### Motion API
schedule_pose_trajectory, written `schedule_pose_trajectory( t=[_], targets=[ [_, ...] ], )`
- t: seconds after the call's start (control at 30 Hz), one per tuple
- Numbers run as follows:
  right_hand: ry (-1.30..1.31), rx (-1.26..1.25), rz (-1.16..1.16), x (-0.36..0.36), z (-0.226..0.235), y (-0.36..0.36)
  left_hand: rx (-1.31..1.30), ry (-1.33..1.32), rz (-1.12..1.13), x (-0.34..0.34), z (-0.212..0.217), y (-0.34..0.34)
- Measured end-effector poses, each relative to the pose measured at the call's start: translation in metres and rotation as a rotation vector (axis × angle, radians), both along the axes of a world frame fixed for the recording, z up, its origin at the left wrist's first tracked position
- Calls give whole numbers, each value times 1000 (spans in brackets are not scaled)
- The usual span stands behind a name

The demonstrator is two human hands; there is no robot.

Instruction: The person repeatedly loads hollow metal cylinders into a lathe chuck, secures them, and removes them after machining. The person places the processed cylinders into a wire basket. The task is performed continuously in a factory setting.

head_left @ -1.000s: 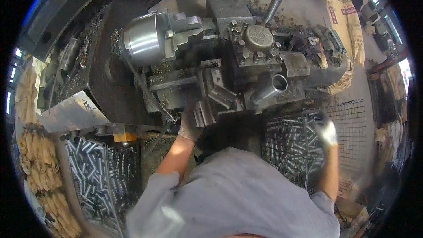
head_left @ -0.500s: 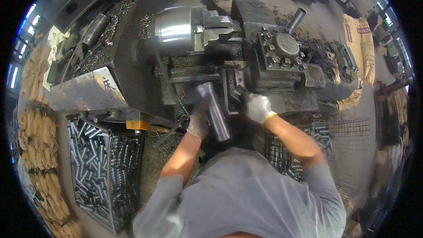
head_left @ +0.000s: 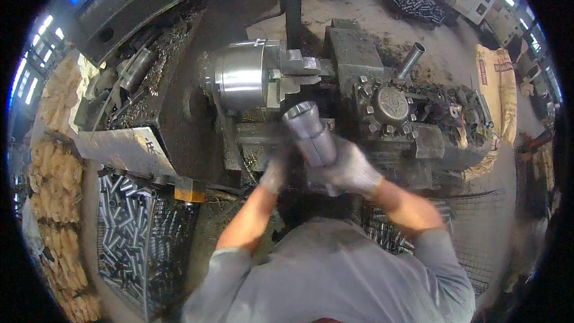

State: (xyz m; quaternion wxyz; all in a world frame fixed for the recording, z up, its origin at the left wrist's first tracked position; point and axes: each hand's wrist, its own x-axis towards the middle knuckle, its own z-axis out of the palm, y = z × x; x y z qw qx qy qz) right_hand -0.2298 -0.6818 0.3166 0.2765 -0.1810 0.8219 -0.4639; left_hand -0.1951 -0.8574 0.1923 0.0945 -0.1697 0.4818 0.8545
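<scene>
A shiny metal tube (head_left: 302,121) is raised in front of the lathe, tilted with its open end up and away from me. My right hand (head_left: 353,170), in a whitish knit glove, is closed around its lower part. My gloved left hand (head_left: 275,170) is close to the tube's left side; its fingers are smeared by motion and dark, so their grip does not show. Beyond the tube is the lathe chuck (head_left: 240,76), its stepped jaws (head_left: 296,72) facing right. The tool post (head_left: 391,104) with several bolts stands right of the chuck.
A wire basket (head_left: 146,251) of metal tubes stands at lower left, another wire basket (head_left: 478,233) at lower right. One tube (head_left: 411,60) leans behind the tool post. Metal chips lie around the machine. A paper sack (head_left: 496,96) stands at right, stacked brown sacks (head_left: 57,185) at left.
My right hand has left the block on the machine front and moved left onto the tube. The tube has risen toward the chuck and is turned differently. The view has shifted slightly.
</scene>
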Motion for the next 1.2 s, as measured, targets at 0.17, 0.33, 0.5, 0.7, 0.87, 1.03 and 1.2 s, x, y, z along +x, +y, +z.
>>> schedule_pose_trajectory(
  t=[0.17, 0.33, 0.5, 0.7, 0.87, 1.03, 1.2],
  targets=[
    [897, 127, 286, -95, 95, 35, -1240, 176, -218, -55, -27, 6],
    [1343, 898, 517, -231, 85, 11, -1030, 337, 283, 24, -24, -22],
    [785, 961, 657, -280, 20, -10, -637, -180, 535, 167, -80, -54],
    [500, 602, 671, -294, -20, -25, -236, -264, 1060, 233, -114, -97],
    [535, 930, 860, -308, -28, -23, 122, -51, 1194, 215, -75, -155],
    [512, 431, 634, -301, -29, -41, 578, -101, 1017, 243, -65, -189],
    [702, 445, 467, -262, 9, -37, -213, -117, 1032, 254, -108, -205]
  ],
)
